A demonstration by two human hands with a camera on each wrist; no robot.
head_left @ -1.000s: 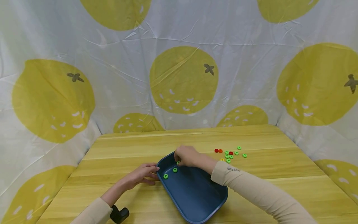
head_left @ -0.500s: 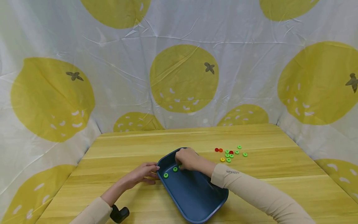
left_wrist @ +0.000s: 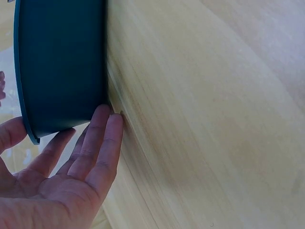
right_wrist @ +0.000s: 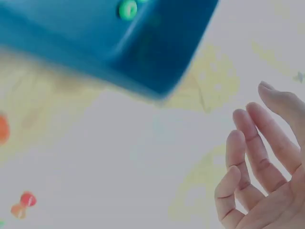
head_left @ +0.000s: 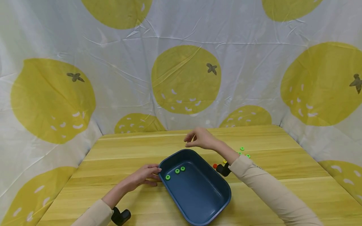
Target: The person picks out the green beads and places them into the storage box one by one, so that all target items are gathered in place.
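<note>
A dark blue rectangular tray (head_left: 195,188) with raised walls rests at an angle on the table. Three small green ring-shaped beads (head_left: 177,171) lie in its far left part. My left hand (head_left: 144,175) holds the tray's far left corner, thumb at the rim and fingertips against the outer wall; in the left wrist view the fingers (left_wrist: 97,138) extend down to the wall's base. Beyond the tray's far end, my right hand (head_left: 200,138) hovers over the table, fingers loosely bent. In the right wrist view nothing sits between its fingers (right_wrist: 259,157).
Right of the tray, several loose beads are partly hidden by my right arm: green beads (head_left: 242,148), an orange bead (head_left: 215,165) and a yellow bead (head_left: 224,161). Black wrist cameras show at both cuffs. A lemon-print curtain (head_left: 186,78) hangs behind the wooden table (head_left: 135,144).
My right hand has lifted out of the tray and moved up and right past its far end, leaving a green bead beside the other two. The left hand and tray hold still.
</note>
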